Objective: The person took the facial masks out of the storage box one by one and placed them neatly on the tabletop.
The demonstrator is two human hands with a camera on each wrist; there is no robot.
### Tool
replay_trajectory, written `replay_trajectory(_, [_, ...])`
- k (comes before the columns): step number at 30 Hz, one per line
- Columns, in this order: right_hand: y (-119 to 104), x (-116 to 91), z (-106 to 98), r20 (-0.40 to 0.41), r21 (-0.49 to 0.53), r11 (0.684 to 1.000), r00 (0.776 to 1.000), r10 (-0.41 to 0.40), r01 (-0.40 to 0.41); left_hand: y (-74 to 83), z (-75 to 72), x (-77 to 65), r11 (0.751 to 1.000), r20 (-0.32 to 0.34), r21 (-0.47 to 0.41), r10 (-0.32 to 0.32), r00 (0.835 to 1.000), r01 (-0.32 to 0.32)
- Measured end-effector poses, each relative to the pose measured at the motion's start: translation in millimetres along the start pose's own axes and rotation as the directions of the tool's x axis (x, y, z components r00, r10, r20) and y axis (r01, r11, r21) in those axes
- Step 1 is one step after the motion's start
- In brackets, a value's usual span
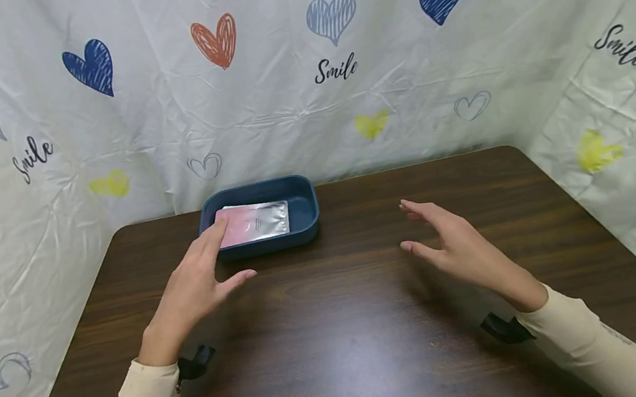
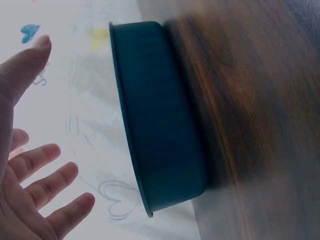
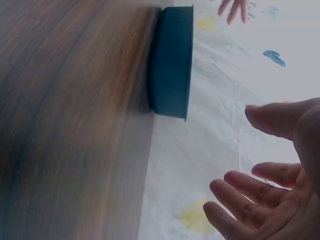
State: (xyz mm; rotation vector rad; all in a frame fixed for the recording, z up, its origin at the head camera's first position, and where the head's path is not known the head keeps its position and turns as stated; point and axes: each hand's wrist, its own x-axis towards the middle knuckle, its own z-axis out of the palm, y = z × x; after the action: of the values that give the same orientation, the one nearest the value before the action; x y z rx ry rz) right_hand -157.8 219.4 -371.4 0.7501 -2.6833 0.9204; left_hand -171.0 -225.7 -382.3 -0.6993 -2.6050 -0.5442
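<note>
A dark blue rectangular tray [image 1: 306,233] with rounded corners stands near the far edge of the table, left of centre. In it lies a flat pink and silver sachet [image 1: 260,223], its small print too fine to read. My left hand [image 1: 190,287] is at the tray's near left corner, fingers spread and thumb apart, holding nothing. In the left wrist view the tray's side [image 2: 155,120] shows beyond that hand [image 2: 35,190]. My right hand [image 1: 468,248] hovers over the table to the right of the tray, fingers loosely extended, with nothing in it.
The dark brown wooden table [image 1: 367,327] has rounded far corners. Behind and beside it hangs a white cloth [image 1: 279,95] printed with hearts and the word "Smile". A black band [image 1: 197,362] is on the left wrist and another black strap [image 1: 506,328] on the right.
</note>
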Motion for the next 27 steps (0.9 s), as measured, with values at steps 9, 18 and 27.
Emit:
replay_trajectory(9, [-2,8,1,-0.025,0.139,0.989,0.998,0.055,-0.051,-13.7,-3.4,6.5,0.995,-0.024,-0.081,-0.062,0.998,0.060])
replay_trajectory(18, [-6,19,5,0.014,0.271,0.957,0.994,0.104,-0.104,-39.9,3.4,10.3,0.986,-0.065,-0.121,-0.121,0.991,0.112])
replay_trajectory(27, [-10,31,7,0.036,0.389,0.911,0.990,0.135,-0.138,-57.2,8.2,25.2,0.931,-0.013,-0.254,-0.275,0.961,0.263])
